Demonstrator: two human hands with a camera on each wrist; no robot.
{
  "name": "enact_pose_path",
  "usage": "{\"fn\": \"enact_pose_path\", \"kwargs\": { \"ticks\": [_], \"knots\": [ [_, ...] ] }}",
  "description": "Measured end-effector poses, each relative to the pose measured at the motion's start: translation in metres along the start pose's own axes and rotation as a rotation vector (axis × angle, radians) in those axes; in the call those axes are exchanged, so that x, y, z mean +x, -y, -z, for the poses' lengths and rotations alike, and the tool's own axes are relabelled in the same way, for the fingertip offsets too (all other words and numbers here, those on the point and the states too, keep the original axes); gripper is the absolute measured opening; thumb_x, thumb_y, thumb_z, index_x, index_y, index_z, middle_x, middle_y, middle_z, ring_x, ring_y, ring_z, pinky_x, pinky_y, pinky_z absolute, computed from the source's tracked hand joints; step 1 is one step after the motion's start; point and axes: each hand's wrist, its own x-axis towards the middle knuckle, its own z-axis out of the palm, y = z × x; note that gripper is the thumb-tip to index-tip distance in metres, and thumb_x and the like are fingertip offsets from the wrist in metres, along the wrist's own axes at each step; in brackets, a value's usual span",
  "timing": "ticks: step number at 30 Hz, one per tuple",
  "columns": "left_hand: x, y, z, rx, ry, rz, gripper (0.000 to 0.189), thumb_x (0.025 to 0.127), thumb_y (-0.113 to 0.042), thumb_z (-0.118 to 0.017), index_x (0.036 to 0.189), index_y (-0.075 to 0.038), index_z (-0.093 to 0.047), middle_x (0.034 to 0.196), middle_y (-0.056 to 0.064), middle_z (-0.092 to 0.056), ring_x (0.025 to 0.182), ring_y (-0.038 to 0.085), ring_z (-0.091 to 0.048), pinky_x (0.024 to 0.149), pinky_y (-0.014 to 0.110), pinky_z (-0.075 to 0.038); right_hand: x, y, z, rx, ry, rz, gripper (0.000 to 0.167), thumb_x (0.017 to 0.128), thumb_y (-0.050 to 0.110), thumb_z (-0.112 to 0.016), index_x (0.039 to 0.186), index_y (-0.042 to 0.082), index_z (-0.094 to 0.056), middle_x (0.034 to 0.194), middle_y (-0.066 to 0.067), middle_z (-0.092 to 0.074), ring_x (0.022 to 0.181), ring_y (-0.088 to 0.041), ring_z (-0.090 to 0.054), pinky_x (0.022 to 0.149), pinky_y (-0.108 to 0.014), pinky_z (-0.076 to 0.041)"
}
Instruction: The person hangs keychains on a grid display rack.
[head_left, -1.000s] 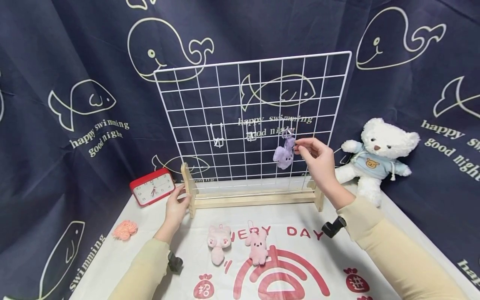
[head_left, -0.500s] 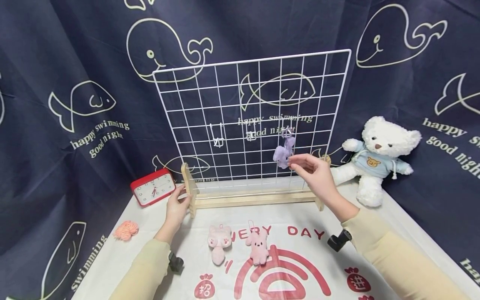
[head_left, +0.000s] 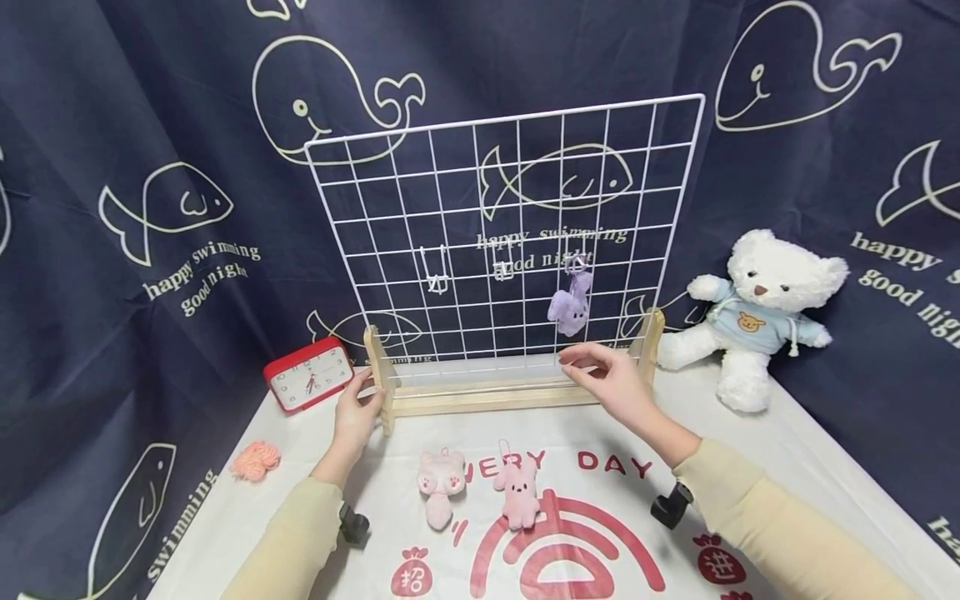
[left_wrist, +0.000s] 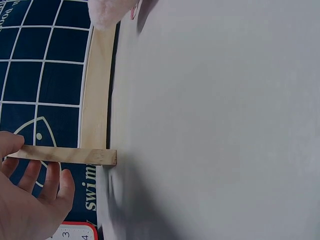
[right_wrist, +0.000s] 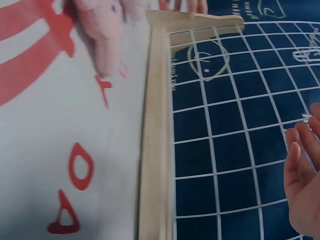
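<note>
My left hand (head_left: 356,417) grips the left wooden upright (head_left: 379,371) of a white wire grid rack (head_left: 519,167). In the left wrist view, the thumb lies on one side of that upright and the fingers on the other. A purple plush keychain (head_left: 572,312) hangs from the rack's right hook. Just below it is my right hand (head_left: 611,387), fingers loosely bent, holding nothing, in front of the grid. Two pink plush keychains lie on the white tablecloth before the rack: one with a long tail (head_left: 441,487), the other bunny-like (head_left: 519,500).
Two more white hooks, one left (head_left: 438,284) and one central (head_left: 502,271), are on the grid. A red clock (head_left: 309,375) and a coral yarn bundle (head_left: 256,460) sit at left. A white teddy bear (head_left: 750,321) sits at right. Behind hangs a dark blue curtain (head_left: 480,58).
My right hand has moved down and away from the purple plush keychain, which stays hanging on its hook. The left hand keeps its grip on the upright.
</note>
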Motion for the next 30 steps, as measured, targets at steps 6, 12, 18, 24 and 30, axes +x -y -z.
{"fn": "enact_pose_path", "kwargs": {
  "ticks": [6,12,18,24,30],
  "knots": [
    [0.001,-0.002,0.0,0.0,0.005,0.011,0.051,0.097,-0.001,-0.064,0.146,-0.002,-0.052,0.132,0.027,-0.06,0.116,0.046,-0.062,0.1,0.052,-0.054,-0.005,-0.007,-0.008,-0.008,0.044,-0.004,0.022,0.094,0.01,-0.075,0.115,0.003,-0.074,0.108,-0.011,-0.075,0.091,-0.013,-0.069,0.075,-0.025,-0.058],
    [0.005,-0.003,0.001,0.009,-0.008,0.002,0.051,0.096,-0.002,-0.065,0.146,-0.003,-0.052,0.132,0.026,-0.061,0.114,0.045,-0.063,0.099,0.053,-0.055,-0.008,-0.016,-0.019,-0.018,0.112,-0.023,0.026,0.093,0.01,-0.076,0.117,0.0,-0.073,0.11,-0.011,-0.075,0.093,-0.02,-0.069,0.079,-0.028,-0.059],
    [0.005,-0.002,0.001,0.018,-0.004,0.0,0.05,0.097,-0.002,-0.065,0.145,-0.003,-0.052,0.133,0.026,-0.061,0.114,0.045,-0.064,0.099,0.053,-0.054,-0.015,-0.026,-0.037,0.013,0.186,-0.078,0.023,0.092,0.007,-0.076,0.114,0.002,-0.074,0.104,-0.01,-0.075,0.092,-0.021,-0.069,0.08,-0.031,-0.059],
    [0.004,0.0,0.0,0.0,-0.004,-0.002,0.049,0.097,0.0,-0.065,0.145,-0.002,-0.053,0.131,0.028,-0.061,0.114,0.046,-0.064,0.099,0.053,-0.054,-0.017,-0.032,-0.054,0.031,0.232,-0.066,0.023,0.09,0.009,-0.077,0.112,-0.001,-0.075,0.101,-0.01,-0.076,0.091,-0.025,-0.07,0.08,-0.035,-0.059],
    [0.002,0.001,-0.001,0.009,-0.015,-0.007,0.048,0.097,-0.001,-0.065,0.144,-0.002,-0.054,0.13,0.027,-0.062,0.113,0.047,-0.064,0.099,0.054,-0.054,-0.017,-0.037,-0.067,0.022,0.277,-0.038,0.023,0.09,0.007,-0.077,0.109,-0.006,-0.073,0.102,-0.015,-0.075,0.089,-0.029,-0.07,0.079,-0.034,-0.059]
  ]
}}
